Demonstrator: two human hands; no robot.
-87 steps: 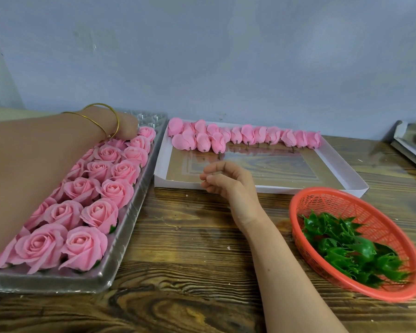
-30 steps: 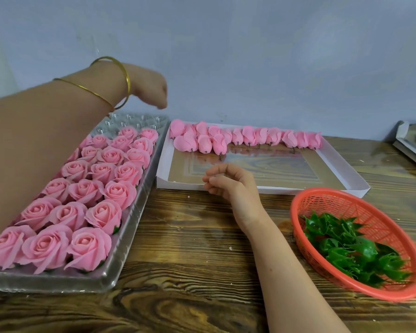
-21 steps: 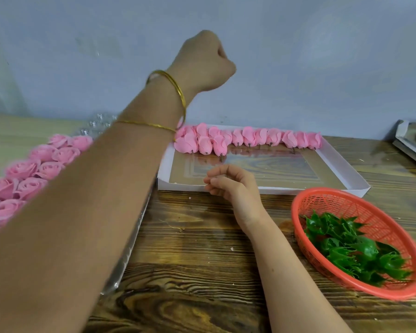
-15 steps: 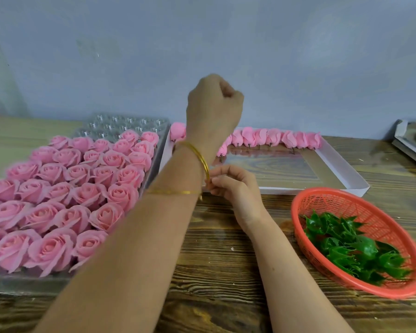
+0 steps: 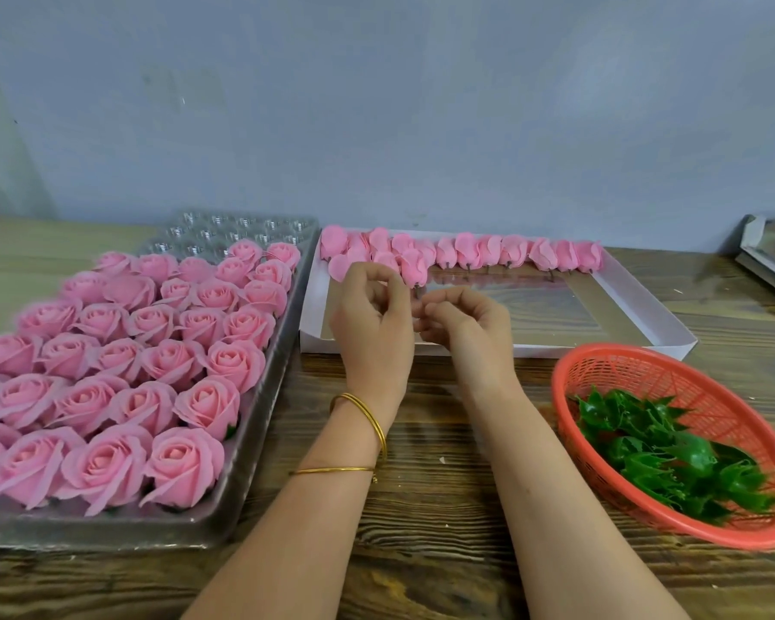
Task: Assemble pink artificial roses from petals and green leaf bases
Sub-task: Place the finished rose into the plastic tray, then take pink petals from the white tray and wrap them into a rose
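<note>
Rosebuds (image 5: 466, 251) lie stems nearward; left hand (image 5: 372, 319) and right hand (image 5: 468, 326) curled, grip unclear

- A handcraft assembly workshop: plank worktop (image 5: 421, 507) against a bare grey wall (image 5: 421, 105).
- Batch stock: tray (image 5: 108, 530) of roses (image 5: 108, 396) at left, basket (image 5: 699, 391) of leaf bases (image 5: 658, 454) lower right.

left hand (image 5: 372, 324): back to camera, fingers curled, thumb and forefinger tips close together | right hand (image 5: 470, 333): just beside it, fingers curled inward, fingertips almost meeting the left's | grip: cannot tell whether either pinches anything | left forearm (image 5: 314, 507), right forearm (image 5: 555, 507): bare, reaching forward, converging
</note>
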